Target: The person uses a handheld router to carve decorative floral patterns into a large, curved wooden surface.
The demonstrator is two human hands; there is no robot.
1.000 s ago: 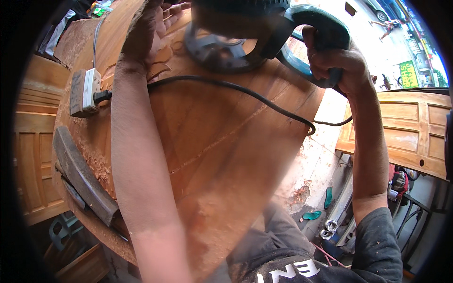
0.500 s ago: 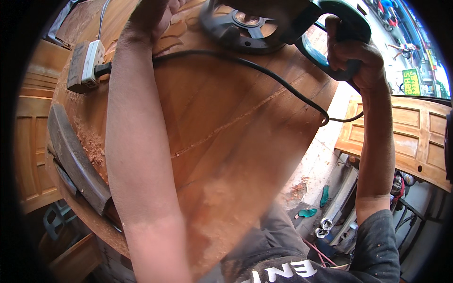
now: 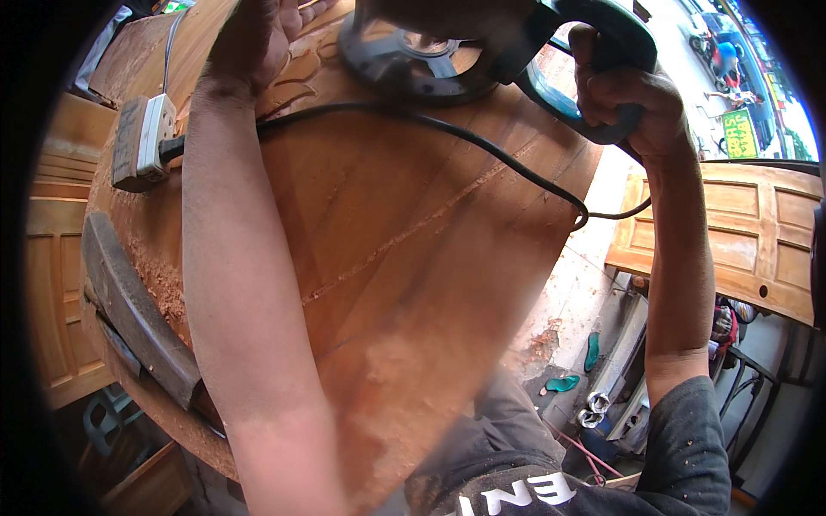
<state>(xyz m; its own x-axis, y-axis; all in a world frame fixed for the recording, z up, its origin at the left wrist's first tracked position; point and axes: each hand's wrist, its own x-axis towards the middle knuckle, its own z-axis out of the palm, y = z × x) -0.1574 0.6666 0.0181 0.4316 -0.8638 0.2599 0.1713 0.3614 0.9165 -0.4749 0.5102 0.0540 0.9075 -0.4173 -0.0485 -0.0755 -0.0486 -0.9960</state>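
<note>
My right hand [image 3: 632, 95] is wrapped round the teal-and-black loop handle of a router [image 3: 594, 120]. The router's round, spoked base [image 3: 413, 69] rests on a large brown wooden panel [image 3: 413, 224], and its upper body is cut off by the top edge. My left hand [image 3: 274, 39] lies at the top edge beside carved leaf-like shapes [image 3: 297, 82] in the wood. Its visible fingers stretch toward the router; the rest is out of the picture. A black power cord [image 3: 465, 129] runs under my left forearm and across the panel.
A white power strip on a block [image 3: 155, 138] sits at the left, joined to a black plug. Near it lie a curved dark piece [image 3: 138, 310] and wood shavings [image 3: 163, 275]. Panelled doors [image 3: 731, 232] stand at right and left. Green slippers [image 3: 564, 383] lie on the floor.
The view has shifted slightly, so the panel, router and both arms appear a little farther left. My right hand still grips the router handle.
</note>
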